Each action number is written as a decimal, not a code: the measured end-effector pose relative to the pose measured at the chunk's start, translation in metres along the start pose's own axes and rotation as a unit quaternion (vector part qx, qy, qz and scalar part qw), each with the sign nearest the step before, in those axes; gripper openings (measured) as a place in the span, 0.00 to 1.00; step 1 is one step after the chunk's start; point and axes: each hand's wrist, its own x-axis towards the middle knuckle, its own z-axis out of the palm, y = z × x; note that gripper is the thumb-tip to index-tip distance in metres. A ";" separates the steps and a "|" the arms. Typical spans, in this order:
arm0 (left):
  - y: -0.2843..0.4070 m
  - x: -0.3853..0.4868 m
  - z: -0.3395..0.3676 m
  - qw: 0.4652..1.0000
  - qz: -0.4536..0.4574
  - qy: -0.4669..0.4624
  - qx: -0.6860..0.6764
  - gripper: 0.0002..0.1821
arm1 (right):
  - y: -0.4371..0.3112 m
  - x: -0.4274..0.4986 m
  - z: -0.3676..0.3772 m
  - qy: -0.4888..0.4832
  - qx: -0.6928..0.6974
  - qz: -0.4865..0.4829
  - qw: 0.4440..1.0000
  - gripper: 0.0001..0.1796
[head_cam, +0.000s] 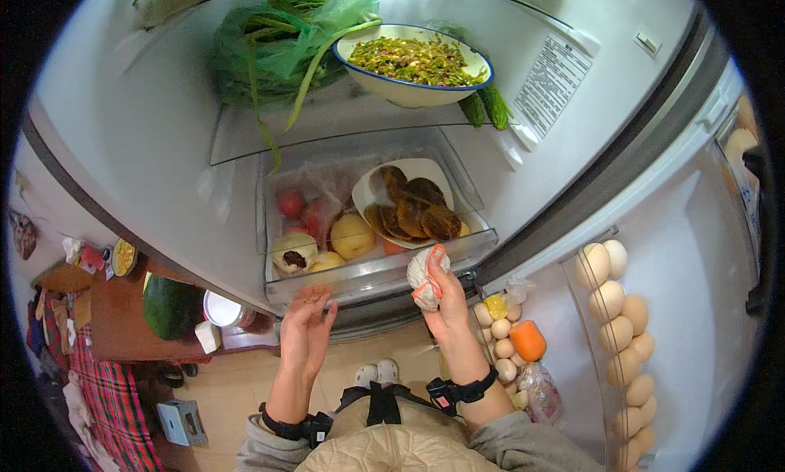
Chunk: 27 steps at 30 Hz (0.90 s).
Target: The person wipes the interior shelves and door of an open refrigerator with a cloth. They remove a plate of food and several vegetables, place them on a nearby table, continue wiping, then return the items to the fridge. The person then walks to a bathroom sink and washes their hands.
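My right hand (451,303) grips a crumpled white cloth with orange edging (424,279), close to the front of a clear fridge drawer (368,277). At the drawer's front left, my left hand (306,325) is empty, its fingers apart and the tips by the drawer's lower front; whether they touch it I cannot tell. The drawer is pulled partly out. Inside lie yellow round fruits (352,236), red fruits (291,203) in clear plastic, a pale bun with a dark centre (294,253) and a white plate (368,187) of browned flat cakes (412,211).
Above the drawer, a glass shelf (245,142) bears a green plastic bag of vegetables (294,48), a blue-rimmed bowl (405,91) of chopped greens and cucumbers (493,107). The open fridge door at right holds eggs (616,334) and a carrot piece (527,341). A watermelon (172,306) sits on the left table.
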 end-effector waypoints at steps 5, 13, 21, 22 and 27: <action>-0.005 -0.020 -0.003 1.000 -0.001 -0.010 -0.022 0.15 | -0.003 -0.018 -0.008 -0.028 -0.005 0.010 1.000 0.18; -0.009 -0.031 -0.005 1.000 0.004 -0.011 -0.009 0.16 | -0.003 -0.025 -0.017 -0.035 0.002 0.011 0.999 0.17; 0.049 -0.038 0.002 0.935 -0.158 -0.162 0.275 0.22 | -0.006 -0.026 -0.015 -0.015 0.003 0.023 1.000 0.16; 0.044 -0.032 0.010 0.958 -0.090 -0.187 0.199 0.23 | -0.005 -0.027 -0.013 -0.038 0.032 0.006 0.999 0.12; 0.019 0.024 0.050 0.981 -0.121 -0.132 -0.068 0.20 | -0.006 -0.028 -0.010 -0.022 0.027 0.011 0.999 0.12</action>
